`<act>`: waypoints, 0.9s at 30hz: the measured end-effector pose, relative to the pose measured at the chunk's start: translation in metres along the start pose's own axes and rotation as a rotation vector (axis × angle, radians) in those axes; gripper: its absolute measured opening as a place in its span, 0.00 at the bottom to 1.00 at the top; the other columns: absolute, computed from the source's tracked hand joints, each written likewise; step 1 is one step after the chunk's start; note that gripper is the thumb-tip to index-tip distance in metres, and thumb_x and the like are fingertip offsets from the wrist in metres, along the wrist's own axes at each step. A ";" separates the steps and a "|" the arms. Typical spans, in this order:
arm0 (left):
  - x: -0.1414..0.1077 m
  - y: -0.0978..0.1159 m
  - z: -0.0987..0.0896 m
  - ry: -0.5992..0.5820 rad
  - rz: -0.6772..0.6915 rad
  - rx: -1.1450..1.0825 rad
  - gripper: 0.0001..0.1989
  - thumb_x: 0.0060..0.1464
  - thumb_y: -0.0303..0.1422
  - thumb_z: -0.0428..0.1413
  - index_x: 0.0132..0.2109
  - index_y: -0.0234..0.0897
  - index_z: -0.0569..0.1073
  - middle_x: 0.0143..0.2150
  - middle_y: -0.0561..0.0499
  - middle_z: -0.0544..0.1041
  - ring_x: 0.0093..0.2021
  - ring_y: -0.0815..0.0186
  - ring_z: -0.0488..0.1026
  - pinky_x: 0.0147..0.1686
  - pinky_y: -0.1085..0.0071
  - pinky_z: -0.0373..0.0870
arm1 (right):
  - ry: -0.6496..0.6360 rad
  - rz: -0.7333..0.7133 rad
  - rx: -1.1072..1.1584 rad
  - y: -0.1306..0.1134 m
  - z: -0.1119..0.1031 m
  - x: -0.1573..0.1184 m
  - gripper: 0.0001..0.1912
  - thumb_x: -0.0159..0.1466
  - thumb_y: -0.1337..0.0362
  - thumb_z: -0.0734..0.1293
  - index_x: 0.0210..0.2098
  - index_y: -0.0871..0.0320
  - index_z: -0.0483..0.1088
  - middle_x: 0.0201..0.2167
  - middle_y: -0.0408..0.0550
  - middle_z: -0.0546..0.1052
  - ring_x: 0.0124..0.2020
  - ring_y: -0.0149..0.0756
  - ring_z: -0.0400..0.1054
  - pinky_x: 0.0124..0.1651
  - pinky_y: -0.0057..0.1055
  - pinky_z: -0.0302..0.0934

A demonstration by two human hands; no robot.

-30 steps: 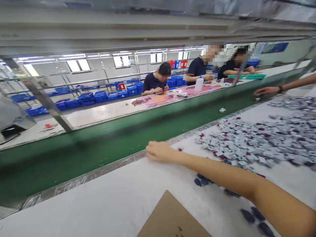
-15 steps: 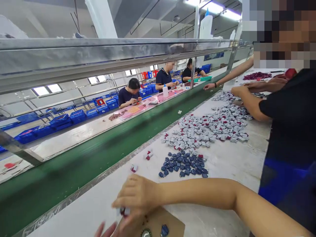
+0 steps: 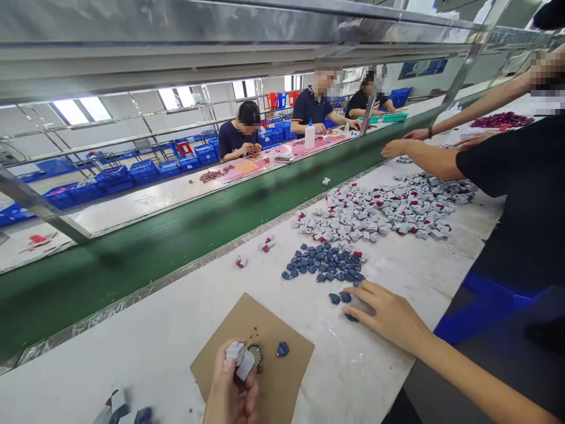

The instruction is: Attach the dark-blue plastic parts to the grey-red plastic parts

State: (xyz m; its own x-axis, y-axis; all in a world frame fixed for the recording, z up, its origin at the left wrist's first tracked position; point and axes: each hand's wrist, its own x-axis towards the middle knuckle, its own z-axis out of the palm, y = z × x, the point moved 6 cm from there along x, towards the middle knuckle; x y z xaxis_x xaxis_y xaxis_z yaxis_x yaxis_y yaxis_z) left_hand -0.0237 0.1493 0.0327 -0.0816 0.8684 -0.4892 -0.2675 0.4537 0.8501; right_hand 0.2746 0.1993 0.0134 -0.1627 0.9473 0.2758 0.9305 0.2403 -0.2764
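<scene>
My left hand (image 3: 233, 383) is closed around small white blocks (image 3: 245, 364) above a brown cardboard sheet (image 3: 278, 330). On the cardboard lie a round metal ring-like piece (image 3: 256, 355), one dark blue piece (image 3: 282, 349) and tiny bits. My right hand (image 3: 384, 312) reaches over the table with fingers spread, its fingertips at a few dark blue pieces (image 3: 339, 298). Beyond it sits a heap of dark blue pieces (image 3: 324, 262). At the lower left are more white and blue pieces (image 3: 118, 406).
A large pile of white and red blocks (image 3: 375, 212) lies behind the blue heap. A green conveyor (image 3: 176, 235) runs alongside. A co-worker's arm (image 3: 424, 156) reaches over from the right. Several people sit across, beneath a metal shelf (image 3: 220, 26).
My right hand has moved from beside my left hand to the right, onto the blue pieces. The cardboard shows more fully. The view has shifted, and the co-worker's arm extends toward the conveyor.
</scene>
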 end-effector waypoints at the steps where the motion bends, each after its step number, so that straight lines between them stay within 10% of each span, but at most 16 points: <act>1: 0.000 0.000 0.003 -0.006 -0.005 -0.014 0.22 0.44 0.51 0.54 0.40 0.40 0.64 0.19 0.59 0.64 0.13 0.74 0.58 0.07 0.81 0.52 | -0.019 -0.012 0.031 -0.004 0.002 -0.002 0.17 0.63 0.52 0.58 0.43 0.52 0.71 0.35 0.48 0.73 0.33 0.36 0.70 0.31 0.31 0.64; 10: -0.030 0.003 0.016 0.003 0.130 -0.050 0.18 0.46 0.43 0.58 0.41 0.36 0.70 0.42 0.44 0.72 0.38 0.60 0.73 0.24 0.73 0.73 | -0.266 -0.058 0.256 -0.021 0.010 0.028 0.11 0.59 0.63 0.59 0.35 0.56 0.71 0.29 0.47 0.72 0.27 0.34 0.68 0.31 0.31 0.64; 23: -0.035 -0.014 -0.014 0.126 0.127 -0.239 0.21 0.48 0.47 0.55 0.44 0.38 0.69 0.20 0.61 0.56 0.16 0.79 0.52 0.14 0.81 0.56 | -0.224 -0.199 0.072 -0.040 0.021 0.034 0.16 0.61 0.54 0.57 0.41 0.55 0.69 0.39 0.54 0.72 0.32 0.41 0.68 0.25 0.32 0.61; 27: -0.037 -0.014 -0.020 0.165 0.181 -0.170 0.17 0.48 0.42 0.57 0.42 0.38 0.68 0.21 0.58 0.65 0.18 0.75 0.62 0.16 0.80 0.60 | -0.256 -0.147 0.089 -0.026 0.020 0.028 0.17 0.61 0.51 0.57 0.38 0.54 0.70 0.35 0.53 0.72 0.28 0.39 0.68 0.24 0.33 0.62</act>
State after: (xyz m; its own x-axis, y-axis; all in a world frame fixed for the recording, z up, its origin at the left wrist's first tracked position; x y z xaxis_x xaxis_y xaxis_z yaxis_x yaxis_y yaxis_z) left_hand -0.0357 0.1069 0.0347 -0.2939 0.8815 -0.3696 -0.3900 0.2425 0.8883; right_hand 0.2395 0.2240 0.0097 -0.3812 0.9209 0.0811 0.8602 0.3854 -0.3339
